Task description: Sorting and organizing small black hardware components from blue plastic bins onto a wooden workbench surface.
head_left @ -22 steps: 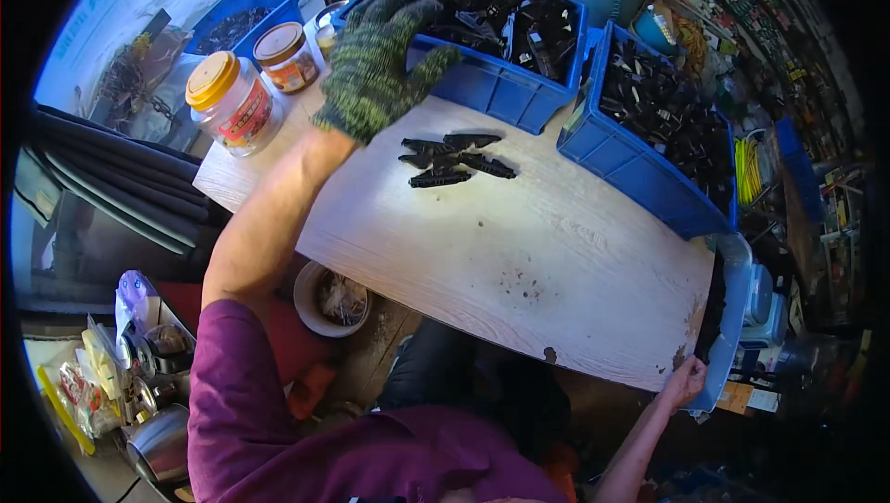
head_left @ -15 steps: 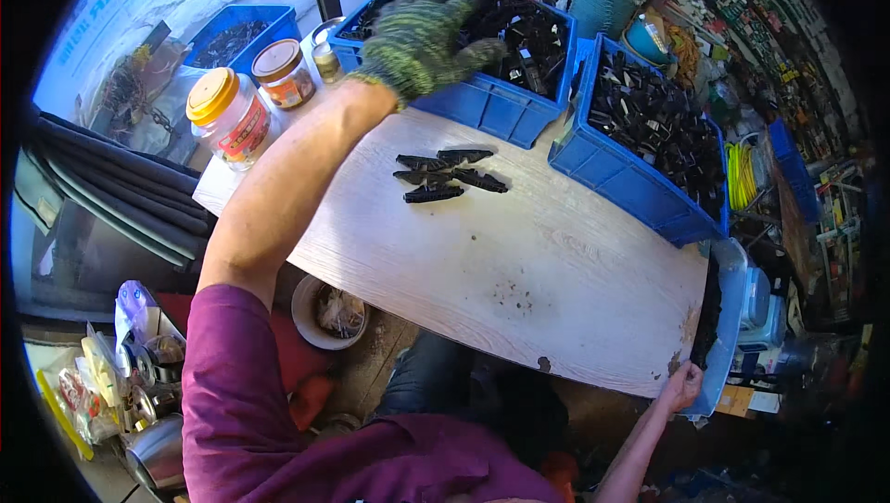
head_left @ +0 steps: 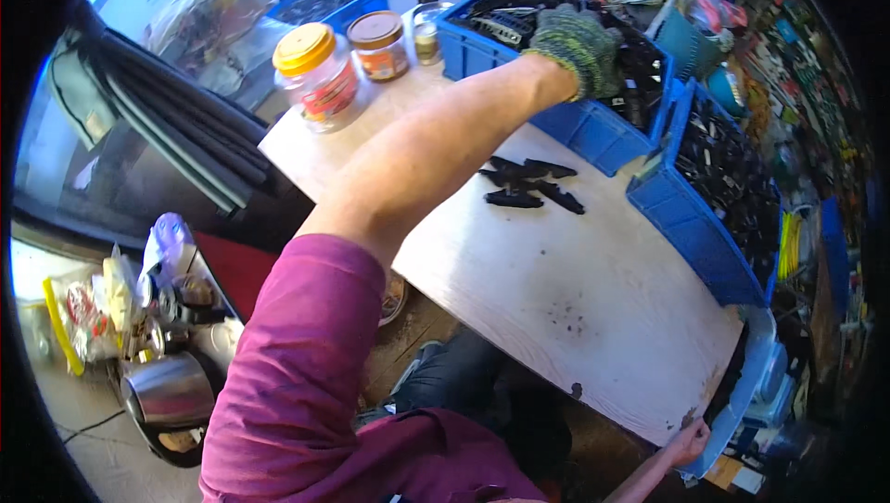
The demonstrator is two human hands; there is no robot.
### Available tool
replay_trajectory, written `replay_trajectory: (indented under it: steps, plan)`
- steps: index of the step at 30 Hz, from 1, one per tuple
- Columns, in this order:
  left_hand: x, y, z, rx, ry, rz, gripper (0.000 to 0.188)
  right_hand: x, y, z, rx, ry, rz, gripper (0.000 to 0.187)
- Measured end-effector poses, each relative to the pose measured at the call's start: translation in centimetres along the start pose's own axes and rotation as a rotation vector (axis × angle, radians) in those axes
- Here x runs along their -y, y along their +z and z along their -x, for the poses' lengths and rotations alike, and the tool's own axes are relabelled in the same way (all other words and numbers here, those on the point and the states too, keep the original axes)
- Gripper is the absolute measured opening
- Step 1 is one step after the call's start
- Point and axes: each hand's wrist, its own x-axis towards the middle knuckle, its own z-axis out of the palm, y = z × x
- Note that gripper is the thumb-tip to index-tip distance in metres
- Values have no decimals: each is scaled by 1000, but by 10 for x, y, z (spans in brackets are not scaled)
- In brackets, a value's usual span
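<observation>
My left hand [head_left: 579,47], in a green and black knit glove, reaches into the far blue crate [head_left: 593,137]. Its fingers curl down among dark plastic pieces [head_left: 640,63]; their tips are hidden, so what they hold cannot be made out. Several black, elongated pieces [head_left: 514,199] lie grouped on the pale tabletop [head_left: 501,262], partly behind my left forearm. My bare right hand [head_left: 688,445] is closed at the table's near right corner, beside the rim of a light blue tub [head_left: 749,392]. Whatever is within its fingers does not show.
A second blue crate [head_left: 700,225] of black parts stands at the right. Two lidded jars [head_left: 320,86] and a small glass jar [head_left: 425,39] line the table's far left. Below on the left are a metal pot [head_left: 171,390] and plastic bags [head_left: 88,313].
My left hand was spread over the crate; now it is lower and farther right in it, fingers curled. The view has swung left. My right hand stays at the table corner.
</observation>
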Motion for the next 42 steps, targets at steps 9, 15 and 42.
replay_trajectory:
  steps: [9, 15, 42]
  plan:
    - [14, 27, 3, -185, -2, 138, 53, -16, 12, -15, -3, 9, 41, 39]
    - [-1, 31, 1, -206, 7, 214, 44, -83, 17, -20, -31, -41, 74, 40]
    - [-1, 19, 12, -183, -168, 198, 28, -63, 41, -23, -172, -283, 116, 15]
